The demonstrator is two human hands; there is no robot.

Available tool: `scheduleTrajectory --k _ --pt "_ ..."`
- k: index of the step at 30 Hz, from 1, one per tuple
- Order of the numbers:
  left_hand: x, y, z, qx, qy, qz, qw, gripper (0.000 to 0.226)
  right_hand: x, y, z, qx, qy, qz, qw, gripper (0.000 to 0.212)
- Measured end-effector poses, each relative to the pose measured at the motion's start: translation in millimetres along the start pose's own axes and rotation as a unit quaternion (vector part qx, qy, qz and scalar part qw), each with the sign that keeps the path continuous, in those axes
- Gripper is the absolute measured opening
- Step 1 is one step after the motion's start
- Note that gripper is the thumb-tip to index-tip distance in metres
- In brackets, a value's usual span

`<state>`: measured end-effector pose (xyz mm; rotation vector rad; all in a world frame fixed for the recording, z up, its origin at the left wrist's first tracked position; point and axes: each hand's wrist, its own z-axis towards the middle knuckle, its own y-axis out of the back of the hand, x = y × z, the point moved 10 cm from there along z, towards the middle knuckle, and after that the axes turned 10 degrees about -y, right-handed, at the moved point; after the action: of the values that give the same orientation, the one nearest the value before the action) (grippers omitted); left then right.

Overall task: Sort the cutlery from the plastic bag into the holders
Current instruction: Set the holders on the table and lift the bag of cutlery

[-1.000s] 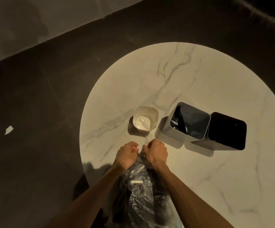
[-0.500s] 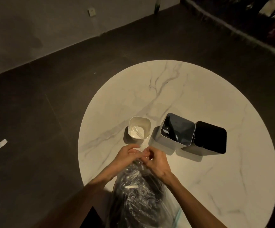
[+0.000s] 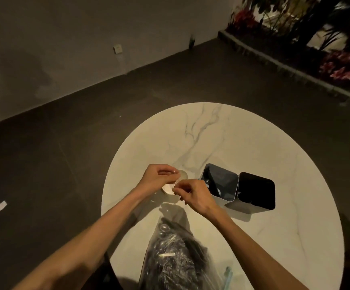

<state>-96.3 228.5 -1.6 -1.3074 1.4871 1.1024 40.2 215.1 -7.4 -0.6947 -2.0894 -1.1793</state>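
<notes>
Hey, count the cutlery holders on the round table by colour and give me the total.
White square plastic holder, mostly behind the hands: 1
Grey square plastic holder: 1
Black square plastic holder: 1
Total: 3

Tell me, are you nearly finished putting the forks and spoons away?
Not nearly. A few pieces already sit in the white holder and the grey holder. Right now the left hand and right hand pinch something small and clear, probably a fork, over the white holder. The plastic bag is still stuffed with cutlery, and the black holder looks empty.
</notes>
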Motion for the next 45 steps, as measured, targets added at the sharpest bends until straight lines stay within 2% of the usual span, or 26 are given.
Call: scheduleTrajectory --k 7,11,15,20,24,30,33,38,45 --pt "17 11 26 -0.001 0.022 0.095 0.995 0.016 -14 4 25 -0.013 -0.028 -0.015 0.999 0.017" --pt "24 26 39 -0.034 -0.003 0.174 0.984 0.012 -25 15 29 -0.075 -0.047 -0.009 0.996 0.031" --pt "40 20 47 -0.005 -0.015 0.263 0.965 0.013 -34 28 27 -0.112 -0.063 0.013 0.992 0.023" --pt "54 7 52 0.014 -0.046 0.399 0.916 0.015 -43 27 33 -0.107 -0.083 0.028 0.99 0.017" --pt "62 -6 57 0.034 -0.064 0.497 0.865 0.028 -45 20 35 -0.095 -0.087 0.034 0.991 0.013" --pt "77 -16 64 0.081 -0.072 0.567 0.817 0.034 -46 22 34 -0.091 -0.091 0.05 0.99 0.014" --pt "73 -13 58 0.078 -0.076 0.577 0.809 0.034 -49 24 27 -0.088 -0.098 0.049 0.99 0.016" --pt "39 -2 35 0.029 -0.086 0.579 0.81 0.024 -39 44 -2 -0.097 -0.078 0.05 0.991 0.016" --pt "5 -9 -9 0.014 -0.107 0.547 0.83 0.028 -33 59 -44 -0.098 -0.056 0.046 0.993 0.014"
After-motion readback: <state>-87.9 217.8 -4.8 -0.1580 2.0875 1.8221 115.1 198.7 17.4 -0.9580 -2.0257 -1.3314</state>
